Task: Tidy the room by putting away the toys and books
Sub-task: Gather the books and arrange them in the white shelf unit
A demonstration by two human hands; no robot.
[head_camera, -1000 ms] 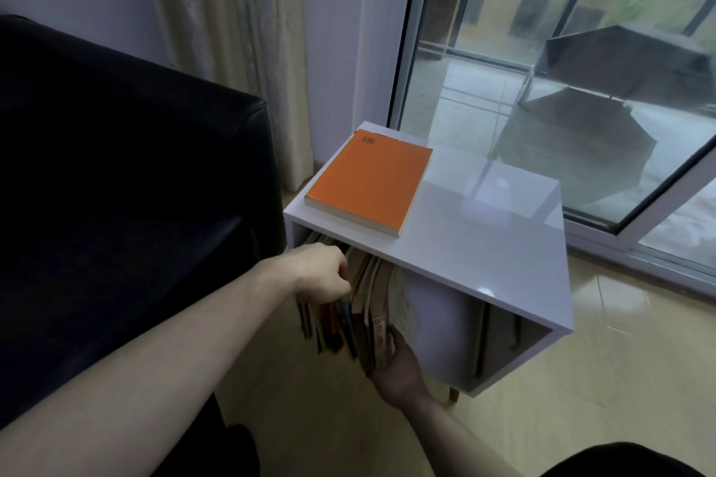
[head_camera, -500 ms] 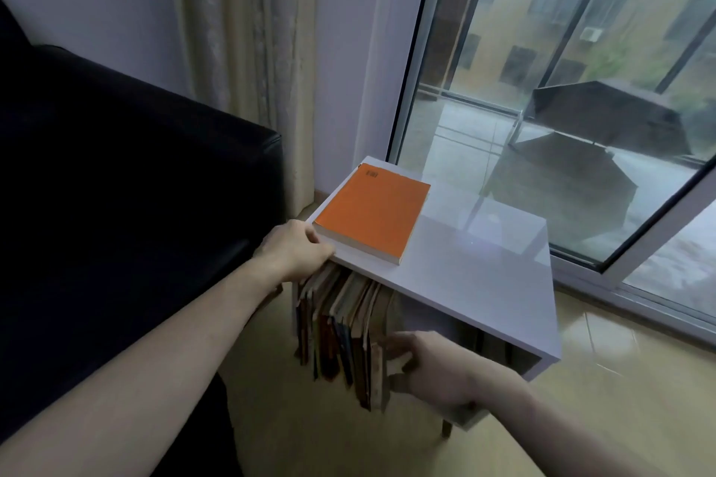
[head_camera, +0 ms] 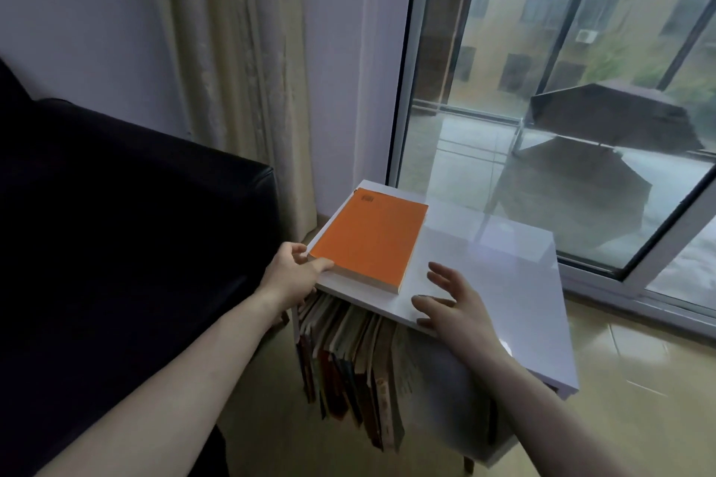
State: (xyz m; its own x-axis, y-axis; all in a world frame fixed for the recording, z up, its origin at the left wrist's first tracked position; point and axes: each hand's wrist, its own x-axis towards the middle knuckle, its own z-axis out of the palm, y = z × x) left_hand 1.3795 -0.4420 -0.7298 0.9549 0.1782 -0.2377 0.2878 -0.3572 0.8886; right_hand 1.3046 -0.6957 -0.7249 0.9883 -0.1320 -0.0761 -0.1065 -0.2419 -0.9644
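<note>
The left hand (head_camera: 290,275), at centre-left of the frame, touches the near-left corner of the orange book (head_camera: 372,240). The thumb lies along the book's near edge; the fingers curl at the corner. Whether they have closed into a firm pinch cannot be told from this view.

The right hand (head_camera: 453,302), at lower centre, is spread with straight fingers and holds nothing. It hovers over or rests lightly on the bare top of the white side table (head_camera: 503,275); contact cannot be confirmed. It lies just beside the book's near-right corner and does not touch it.

The orange book lies flat on the left part of the table top. Its long axis runs from the near edge toward the window (head_camera: 561,108) at upper right. From the left fingers the book extends up and to the right; from the right fingers it lies to the left. The left hand is the nearer and is already at the book.

Below the top, a row of upright books (head_camera: 348,360) fills the left side of the open compartment. A dark sofa (head_camera: 116,225) occupies the left of the frame, close beside the table.

Judgement: the next move is probably to lift the orange book and shelve it upright with the row below. The lift turns on the left-hand corner hold, with the right hand placed to support the opposite edge.
</note>
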